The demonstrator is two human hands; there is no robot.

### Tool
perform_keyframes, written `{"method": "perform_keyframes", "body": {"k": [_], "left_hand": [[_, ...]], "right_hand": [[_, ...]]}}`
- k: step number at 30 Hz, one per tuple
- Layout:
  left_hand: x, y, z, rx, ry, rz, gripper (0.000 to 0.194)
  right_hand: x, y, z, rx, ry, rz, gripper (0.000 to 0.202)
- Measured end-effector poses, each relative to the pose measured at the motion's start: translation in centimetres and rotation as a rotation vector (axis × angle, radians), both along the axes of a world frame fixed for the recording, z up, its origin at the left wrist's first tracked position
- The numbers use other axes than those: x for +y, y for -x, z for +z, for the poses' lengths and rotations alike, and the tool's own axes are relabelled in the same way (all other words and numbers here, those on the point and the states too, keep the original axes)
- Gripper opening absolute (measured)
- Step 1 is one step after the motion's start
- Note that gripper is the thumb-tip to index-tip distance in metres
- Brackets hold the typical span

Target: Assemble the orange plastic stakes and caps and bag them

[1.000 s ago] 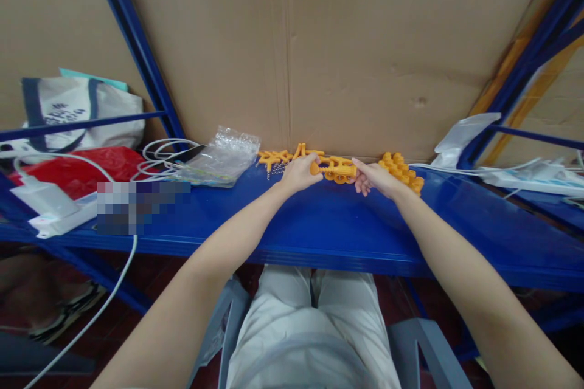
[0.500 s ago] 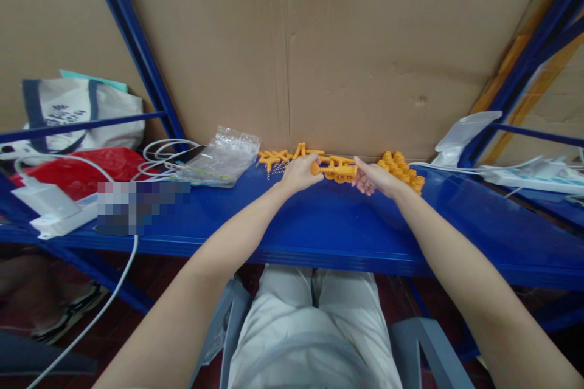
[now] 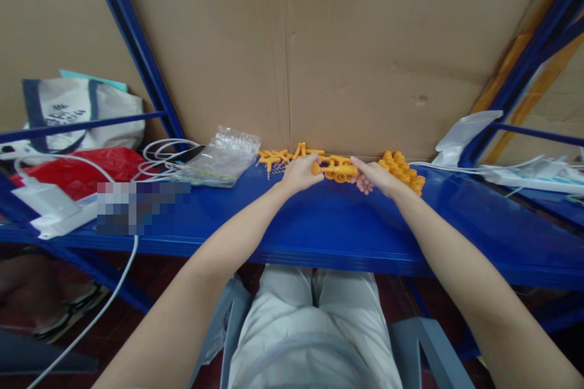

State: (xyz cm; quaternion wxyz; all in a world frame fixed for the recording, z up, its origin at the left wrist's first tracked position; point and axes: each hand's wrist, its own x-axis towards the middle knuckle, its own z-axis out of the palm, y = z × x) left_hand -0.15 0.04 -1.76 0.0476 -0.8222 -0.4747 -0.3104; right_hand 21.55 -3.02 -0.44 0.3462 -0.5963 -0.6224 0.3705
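Between my two hands, at the back of the blue shelf [image 3: 337, 219], is an orange plastic piece [image 3: 341, 171] with round openings along its lower side. My left hand [image 3: 302, 174] is closed round its left end. The fingers of my right hand [image 3: 370, 176] are closed on its right end, thumb on top. Left of my left hand lie several small orange pieces [image 3: 274, 159] with thin dark coiled parts. A cluster of orange knobbed pieces [image 3: 401, 171] sits just beyond my right hand.
A clear plastic bag [image 3: 223, 158], white cables [image 3: 159, 161], a red bag [image 3: 91, 167] and a power strip [image 3: 68, 216] lie at the left. Cardboard [image 3: 365, 61] stands behind the shelf. White packaging [image 3: 468, 140] is at the right. A person's leg [image 3: 31, 292] shows at lower left.
My right thumb has moved slightly left over the end of the orange piece. My left hand has hardly moved.
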Motion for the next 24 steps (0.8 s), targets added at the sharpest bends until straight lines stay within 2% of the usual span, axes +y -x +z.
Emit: {"method": "perform_keyframes", "body": {"k": [6, 12, 19, 21, 24], "left_hand": [[0.00, 0.01, -0.03, -0.016, -0.009, -0.023, 0.032], [-0.05, -0.02, 0.01, -0.029, 0.005, -0.023, 0.032], [0.31, 0.18, -0.16, -0.024, -0.008, 0.006, 0.032], [0.46, 0.29, -0.21, -0.031, -0.001, 0.019, 0.034], [0.63, 0.41, -0.22, -0.032, 0.010, 0.030, 0.034]], "right_hand": [[0.18, -0.19, -0.01, -0.005, 0.002, -0.012, 0.068], [0.20, -0.11, -0.01, 0.023, 0.065, -0.046, 0.069], [0.75, -0.60, -0.38, 0.098, 0.150, -0.024, 0.078], [0.75, -0.60, -0.44, 0.150, 0.159, -0.008, 0.067], [0.53, -0.33, -0.50, 0.248, 0.071, 0.048, 0.032]]}}
